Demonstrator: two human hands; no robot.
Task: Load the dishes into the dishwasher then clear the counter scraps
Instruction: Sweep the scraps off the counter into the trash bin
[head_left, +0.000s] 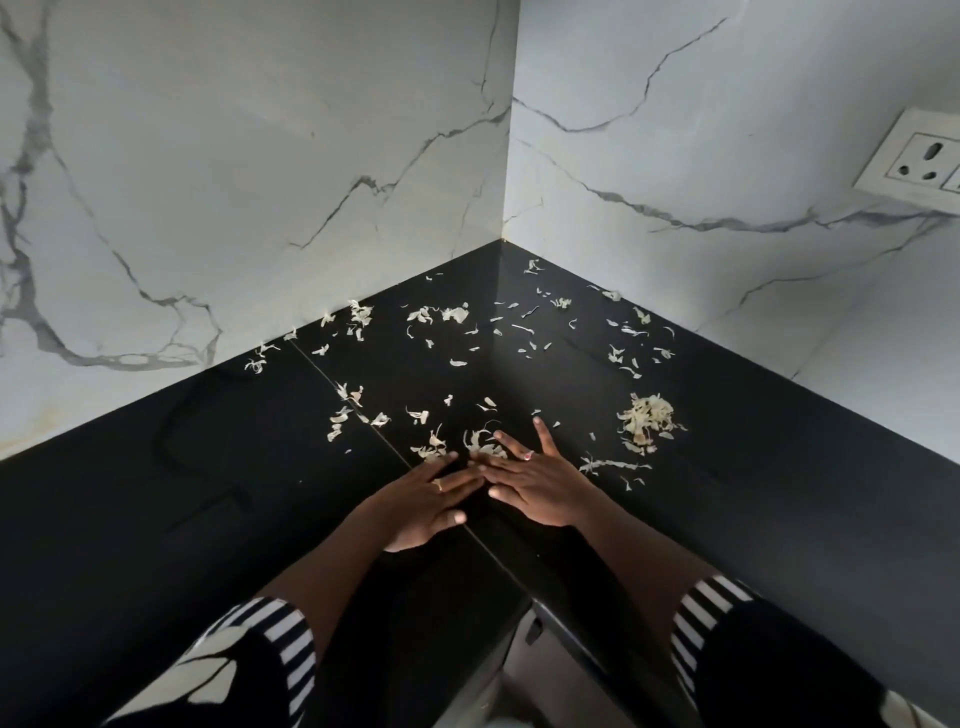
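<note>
Head view: left hand (426, 493) and right hand (540, 480) lie flat, fingers spread, on black tabletop (156, 509) among scraps (647, 415).

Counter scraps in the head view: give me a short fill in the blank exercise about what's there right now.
1. The counter is coloured ____.
2. The biggest heap of scraps lies nearer the ____ hand.
3. The left hand and the right hand, both flat on the counter, each wear a ____.

Missing words: black; right; ring.
</note>
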